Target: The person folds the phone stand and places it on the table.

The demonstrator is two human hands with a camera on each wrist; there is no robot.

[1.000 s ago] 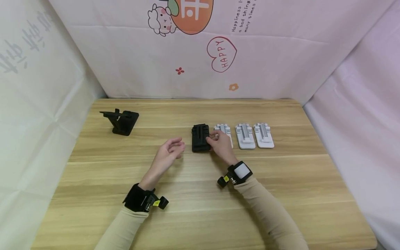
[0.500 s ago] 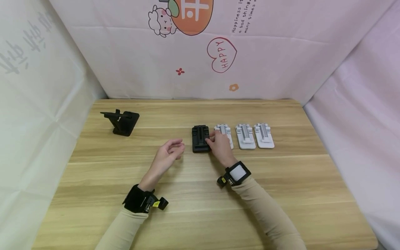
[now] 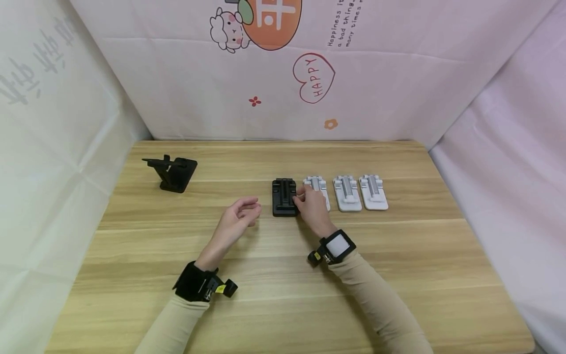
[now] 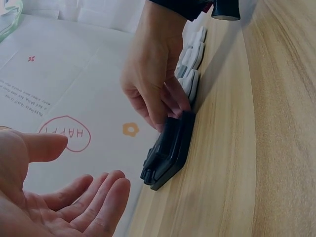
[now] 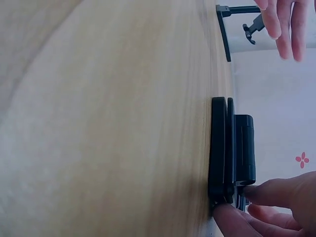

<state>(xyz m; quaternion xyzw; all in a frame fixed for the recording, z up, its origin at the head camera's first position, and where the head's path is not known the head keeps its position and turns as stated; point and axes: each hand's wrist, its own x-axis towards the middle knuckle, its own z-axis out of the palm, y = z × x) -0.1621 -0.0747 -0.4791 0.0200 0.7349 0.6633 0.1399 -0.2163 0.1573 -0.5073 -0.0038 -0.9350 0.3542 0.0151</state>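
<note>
A folded black phone stand [image 3: 283, 198] lies flat on the wooden table, left of a row of white folded stands. My right hand [image 3: 313, 206] pinches its right edge; in the right wrist view the thumb [image 5: 271, 191] is on the upper side and the fingers are at the edge by the table. My left hand [image 3: 239, 216] hovers left of the black stand, apart from it, holding nothing. Its fingers are loosely bent in the left wrist view. Partly covered by my right hand is the nearest white phone stand [image 3: 317, 183].
Two more white folded stands [image 3: 347, 193] lie further right in the row. An unfolded black phone stand [image 3: 176, 173] stands at the back left of the table [image 3: 274, 305]. White printed cloth [image 3: 221, 93] hangs behind and along both sides.
The black phone stand, slightly tilted a second ago, has come down flat on the table with my right hand still at its edge. My left hand has stayed in place.
</note>
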